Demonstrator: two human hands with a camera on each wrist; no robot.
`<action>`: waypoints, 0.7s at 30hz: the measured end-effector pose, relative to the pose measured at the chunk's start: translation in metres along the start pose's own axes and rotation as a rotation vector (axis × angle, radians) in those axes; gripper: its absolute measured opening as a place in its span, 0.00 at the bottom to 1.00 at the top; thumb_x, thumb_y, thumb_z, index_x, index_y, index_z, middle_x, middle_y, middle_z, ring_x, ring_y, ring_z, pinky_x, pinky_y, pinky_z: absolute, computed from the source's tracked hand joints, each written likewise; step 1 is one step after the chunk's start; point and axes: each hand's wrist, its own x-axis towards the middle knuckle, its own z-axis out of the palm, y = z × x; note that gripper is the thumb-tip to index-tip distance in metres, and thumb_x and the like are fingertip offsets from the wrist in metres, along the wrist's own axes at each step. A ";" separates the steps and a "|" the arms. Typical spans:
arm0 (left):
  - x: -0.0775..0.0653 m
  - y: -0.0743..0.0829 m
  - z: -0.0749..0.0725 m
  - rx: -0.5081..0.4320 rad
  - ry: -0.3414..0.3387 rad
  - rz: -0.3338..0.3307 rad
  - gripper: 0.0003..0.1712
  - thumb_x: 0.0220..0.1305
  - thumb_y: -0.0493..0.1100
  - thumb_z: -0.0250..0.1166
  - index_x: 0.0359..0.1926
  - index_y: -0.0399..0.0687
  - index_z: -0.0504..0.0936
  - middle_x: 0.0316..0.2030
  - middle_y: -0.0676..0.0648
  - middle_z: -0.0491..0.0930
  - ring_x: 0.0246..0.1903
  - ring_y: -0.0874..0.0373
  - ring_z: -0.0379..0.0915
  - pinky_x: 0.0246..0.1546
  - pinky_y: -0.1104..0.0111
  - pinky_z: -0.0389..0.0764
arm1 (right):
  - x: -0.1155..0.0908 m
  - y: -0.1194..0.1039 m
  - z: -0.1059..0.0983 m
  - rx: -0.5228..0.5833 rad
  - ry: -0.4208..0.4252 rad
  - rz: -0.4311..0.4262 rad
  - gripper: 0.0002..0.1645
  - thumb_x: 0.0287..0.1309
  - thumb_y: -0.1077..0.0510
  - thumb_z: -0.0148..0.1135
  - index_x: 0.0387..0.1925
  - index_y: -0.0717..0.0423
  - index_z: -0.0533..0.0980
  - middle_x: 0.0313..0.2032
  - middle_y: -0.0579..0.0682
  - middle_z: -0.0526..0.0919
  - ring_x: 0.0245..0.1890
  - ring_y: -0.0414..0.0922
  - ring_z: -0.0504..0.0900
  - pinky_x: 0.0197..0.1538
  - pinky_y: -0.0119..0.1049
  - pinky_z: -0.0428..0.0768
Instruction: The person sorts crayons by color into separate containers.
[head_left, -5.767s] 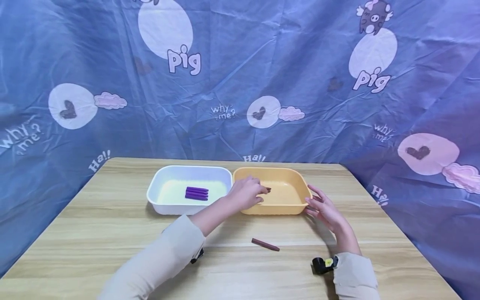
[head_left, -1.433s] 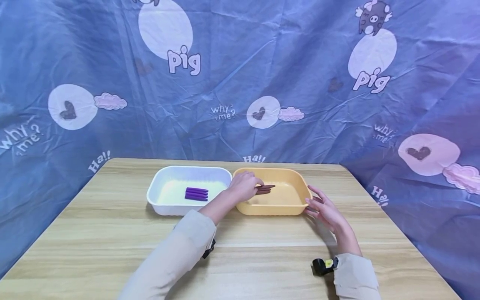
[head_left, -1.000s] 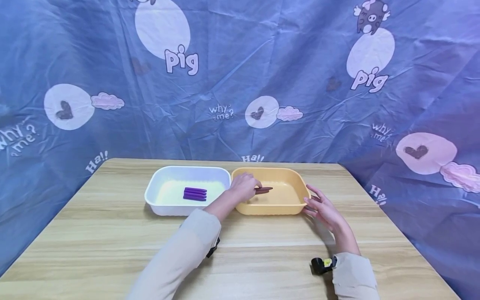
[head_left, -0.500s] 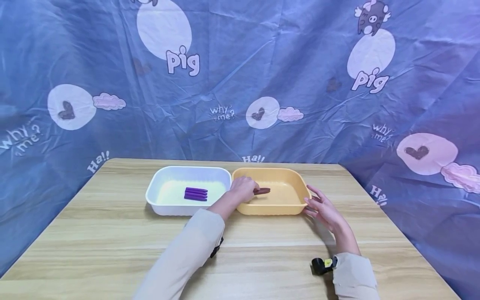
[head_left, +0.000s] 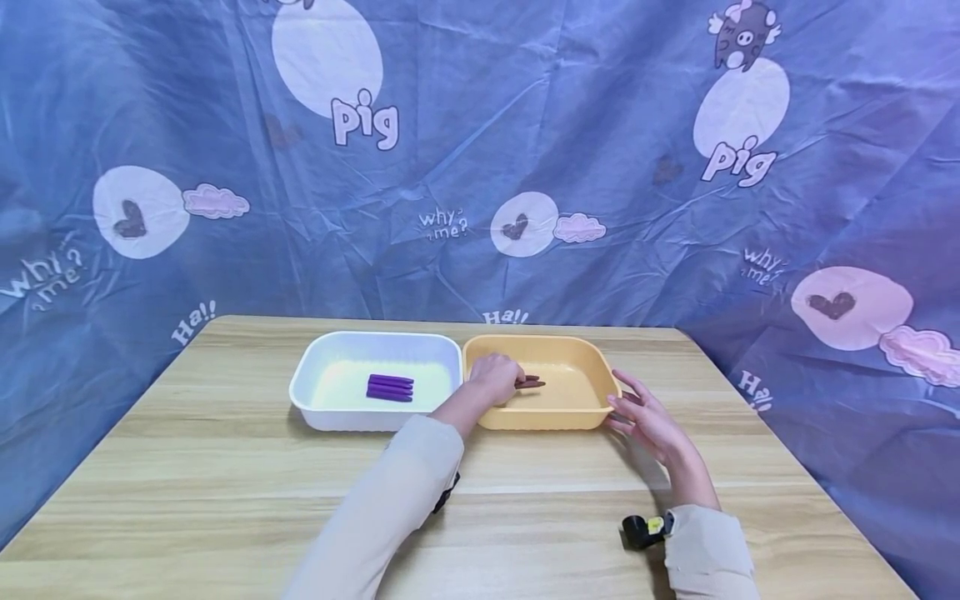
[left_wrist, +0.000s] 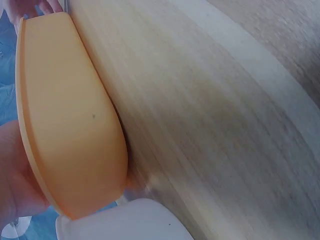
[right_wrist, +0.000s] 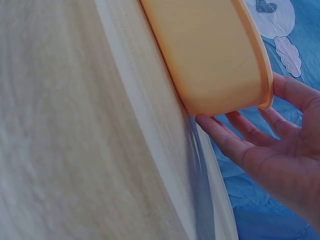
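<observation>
My left hand (head_left: 495, 378) reaches into the yellow bin (head_left: 551, 419), its fingers curled down over brown crayons (head_left: 531, 383). The pointed tips stick out to the right past the fingers; the rest is hidden under the hand. At the bin's right end my right hand (head_left: 654, 421) rests its spread, fairly straight fingers against the outer wall and rim. The right wrist view shows those fingertips (right_wrist: 204, 120) along the corner of the bin. In the left wrist view the bin's wall (left_wrist: 75, 115) hides the left fingers.
A white bin (head_left: 375, 420) stands against the left end of the yellow one, with several purple crayons (head_left: 390, 387) lying side by side inside. Both bins sit toward the back of the wooden table (head_left: 540, 500). A blue printed cloth (head_left: 420, 167) hangs behind.
The single brown crayon on the table in the oldest frame is gone from there. My left hand has shifted slightly right and lower in the yellow bin. My right hand has stayed put.
</observation>
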 end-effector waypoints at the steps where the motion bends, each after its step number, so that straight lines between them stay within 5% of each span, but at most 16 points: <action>1: 0.001 0.000 0.001 0.005 -0.002 -0.004 0.15 0.57 0.39 0.62 0.43 0.63 0.84 0.37 0.53 0.79 0.35 0.58 0.70 0.29 0.68 0.75 | 0.000 0.000 0.000 0.001 0.002 0.003 0.40 0.66 0.65 0.46 0.70 0.59 0.37 0.63 0.72 0.47 0.57 0.57 0.64 0.59 0.49 0.68; 9: 0.002 -0.001 0.007 0.053 -0.008 -0.037 0.14 0.56 0.36 0.61 0.37 0.61 0.86 0.29 0.52 0.76 0.31 0.58 0.70 0.28 0.69 0.74 | 0.002 -0.001 0.004 0.003 0.010 0.012 0.40 0.65 0.64 0.47 0.70 0.58 0.38 0.63 0.71 0.47 0.60 0.63 0.58 0.59 0.51 0.66; 21: 0.001 -0.003 0.009 0.076 0.005 -0.057 0.11 0.51 0.34 0.65 0.31 0.58 0.85 0.28 0.53 0.76 0.31 0.58 0.71 0.30 0.69 0.76 | 0.002 -0.001 0.005 0.002 -0.012 0.001 0.40 0.66 0.64 0.46 0.70 0.60 0.37 0.63 0.73 0.46 0.58 0.59 0.63 0.60 0.51 0.66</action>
